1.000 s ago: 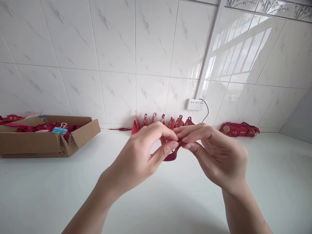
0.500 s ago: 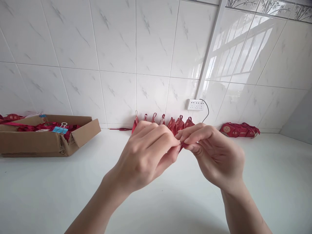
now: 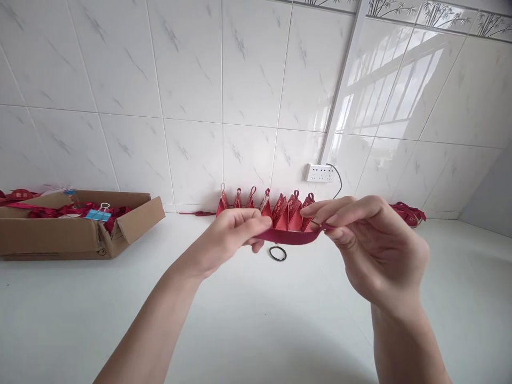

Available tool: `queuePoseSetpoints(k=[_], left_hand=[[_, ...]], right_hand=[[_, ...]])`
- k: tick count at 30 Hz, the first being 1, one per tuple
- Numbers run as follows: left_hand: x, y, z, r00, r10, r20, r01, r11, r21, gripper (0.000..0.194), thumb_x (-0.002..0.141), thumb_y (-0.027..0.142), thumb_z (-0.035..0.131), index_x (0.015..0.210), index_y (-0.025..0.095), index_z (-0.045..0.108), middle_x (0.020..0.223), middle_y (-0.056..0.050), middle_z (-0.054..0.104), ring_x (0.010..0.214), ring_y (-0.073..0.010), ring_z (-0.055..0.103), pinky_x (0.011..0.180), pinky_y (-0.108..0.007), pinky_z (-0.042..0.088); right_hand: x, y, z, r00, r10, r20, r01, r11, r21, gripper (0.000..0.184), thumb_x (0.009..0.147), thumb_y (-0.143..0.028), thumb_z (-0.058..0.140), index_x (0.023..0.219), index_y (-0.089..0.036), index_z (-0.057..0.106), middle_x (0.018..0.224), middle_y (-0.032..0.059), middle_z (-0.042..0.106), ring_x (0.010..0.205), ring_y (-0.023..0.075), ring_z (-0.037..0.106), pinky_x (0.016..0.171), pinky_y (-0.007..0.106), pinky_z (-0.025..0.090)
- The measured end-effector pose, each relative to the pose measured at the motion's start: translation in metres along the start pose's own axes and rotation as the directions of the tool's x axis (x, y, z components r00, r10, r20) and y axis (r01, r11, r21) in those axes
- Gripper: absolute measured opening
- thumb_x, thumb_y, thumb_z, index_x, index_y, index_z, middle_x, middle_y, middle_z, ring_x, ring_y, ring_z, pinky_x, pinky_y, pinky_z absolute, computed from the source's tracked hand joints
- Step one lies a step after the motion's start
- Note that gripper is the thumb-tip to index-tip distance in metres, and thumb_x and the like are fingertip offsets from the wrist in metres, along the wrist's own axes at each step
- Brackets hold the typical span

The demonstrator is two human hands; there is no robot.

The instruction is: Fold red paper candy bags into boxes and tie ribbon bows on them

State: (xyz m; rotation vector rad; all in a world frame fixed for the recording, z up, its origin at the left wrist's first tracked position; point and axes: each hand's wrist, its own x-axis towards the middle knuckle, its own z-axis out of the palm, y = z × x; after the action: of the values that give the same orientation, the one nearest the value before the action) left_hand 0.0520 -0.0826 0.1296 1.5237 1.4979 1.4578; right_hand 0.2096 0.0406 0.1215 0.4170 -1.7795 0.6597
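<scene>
A short red ribbon (image 3: 288,236) is stretched level between my two hands above the white counter. My left hand (image 3: 231,234) pinches its left end with thumb and fingers. My right hand (image 3: 370,245) pinches its right end, fingers curled. Just below the ribbon a small black elastic ring (image 3: 277,254) lies flat on the counter. Behind the ribbon a row of several small red folded pouches (image 3: 267,204) with loops stands against the tiled wall.
An open cardboard box (image 3: 76,229) with red ribbons and a blue binder clip sits at the left. A pile of red pouches (image 3: 408,212) lies at the back right. A white socket strip (image 3: 320,173) hangs on the wall.
My hands have moved apart and upward, pulling the red ribbon out straight between them. The black elastic ring, hidden before, now shows on the counter.
</scene>
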Motion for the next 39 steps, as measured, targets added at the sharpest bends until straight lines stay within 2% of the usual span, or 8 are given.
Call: queuePoseSetpoints(k=[4, 8, 11, 13, 17, 21, 25, 39], left_hand=[[0.000, -0.001, 0.003, 0.988, 0.152, -0.005, -0.147, 0.949, -0.280, 0.032, 0.082, 0.045, 0.050, 0.070, 0.017, 0.060, 0.088, -0.007, 0.059, 0.079, -0.0162, 0.053, 0.066, -0.029, 0.047], [0.002, -0.001, 0.013, 0.961, 0.103, -0.258, -0.196, 0.909, -0.369, 0.048, 0.082, 0.055, 0.042, 0.051, 0.018, 0.040, 0.063, -0.005, 0.052, 0.066, -0.0148, 0.052, 0.044, -0.023, 0.041], [0.003, 0.000, 0.019, 0.951, 0.059, -0.304, -0.165, 0.927, -0.337, 0.055, 0.081, 0.065, 0.032, 0.049, 0.021, 0.028, 0.052, -0.005, 0.041, 0.062, -0.0159, 0.050, 0.031, -0.021, 0.025], [0.003, 0.002, 0.020, 0.947, 0.059, -0.315, -0.180, 0.912, -0.368, 0.056, 0.080, 0.069, 0.029, 0.050, 0.021, 0.032, 0.055, -0.007, 0.044, 0.064, -0.0163, 0.051, 0.031, -0.022, 0.027], [0.001, 0.004, 0.020, 0.974, 0.109, -0.196, -0.195, 0.846, -0.496, 0.049, 0.076, 0.063, 0.047, 0.065, 0.016, 0.056, 0.069, -0.007, 0.056, 0.062, -0.0135, 0.053, 0.042, -0.023, 0.043], [0.000, 0.002, 0.023, 0.993, 0.114, -0.016, -0.107, 0.864, -0.493, 0.012, 0.078, 0.028, 0.064, 0.078, 0.016, 0.061, 0.061, 0.001, 0.056, 0.050, -0.0062, 0.050, 0.047, -0.019, 0.044], [0.001, 0.000, 0.025, 0.993, 0.115, 0.022, -0.086, 0.845, -0.527, 0.019, 0.078, 0.022, 0.066, 0.096, 0.021, 0.059, 0.067, 0.003, 0.058, 0.049, -0.0050, 0.052, 0.046, -0.017, 0.043], [-0.002, -0.002, 0.026, 0.969, 0.153, 0.193, -0.006, 0.798, -0.603, 0.020, 0.083, 0.029, 0.058, 0.069, 0.016, 0.054, 0.064, 0.002, 0.050, 0.055, -0.0070, 0.054, 0.058, -0.022, 0.044]], right_hand=[[-0.002, -0.002, 0.001, 0.986, 0.055, 0.157, -0.064, 0.997, 0.050, 0.015, 0.088, -0.007, 0.048, 0.088, -0.020, 0.055, 0.078, 0.0023, 0.059, 0.082, 0.0176, 0.061, 0.073, 0.038, 0.054], [-0.005, -0.004, 0.005, 0.966, 0.083, 0.246, -0.109, 0.989, 0.096, 0.012, 0.090, -0.011, 0.046, 0.086, -0.020, 0.053, 0.078, 0.0027, 0.058, 0.075, 0.0160, 0.058, 0.067, 0.034, 0.052], [-0.005, -0.004, 0.008, 0.968, 0.088, 0.237, -0.130, 0.977, 0.171, 0.010, 0.090, -0.014, 0.047, 0.086, -0.020, 0.053, 0.078, 0.0025, 0.058, 0.073, 0.0148, 0.058, 0.064, 0.031, 0.051], [-0.004, -0.004, 0.008, 0.979, 0.130, 0.154, -0.160, 0.966, 0.202, 0.008, 0.090, -0.016, 0.049, 0.085, -0.020, 0.054, 0.077, 0.0023, 0.058, 0.073, 0.0146, 0.058, 0.061, 0.029, 0.051], [0.001, 0.000, 0.004, 0.955, 0.298, 0.014, -0.292, 0.925, 0.244, 0.005, 0.088, -0.022, 0.055, 0.083, -0.021, 0.055, 0.076, 0.0017, 0.059, 0.073, 0.0144, 0.058, 0.063, 0.029, 0.051], [0.002, 0.006, 0.001, 0.941, 0.327, 0.085, -0.336, 0.885, 0.321, 0.007, 0.086, -0.025, 0.058, 0.081, -0.021, 0.054, 0.075, 0.0004, 0.057, 0.072, 0.0137, 0.057, 0.064, 0.029, 0.052], [0.002, 0.004, 0.001, 0.942, 0.299, 0.152, -0.333, 0.889, 0.314, 0.006, 0.087, -0.023, 0.056, 0.082, -0.020, 0.054, 0.076, 0.0010, 0.057, 0.069, 0.0129, 0.057, 0.058, 0.027, 0.053], [-0.002, -0.010, 0.006, 0.986, 0.094, 0.134, -0.117, 0.978, 0.173, 0.014, 0.088, -0.008, 0.048, 0.085, -0.020, 0.054, 0.075, 0.0019, 0.057, 0.069, 0.0135, 0.057, 0.051, 0.025, 0.051]])
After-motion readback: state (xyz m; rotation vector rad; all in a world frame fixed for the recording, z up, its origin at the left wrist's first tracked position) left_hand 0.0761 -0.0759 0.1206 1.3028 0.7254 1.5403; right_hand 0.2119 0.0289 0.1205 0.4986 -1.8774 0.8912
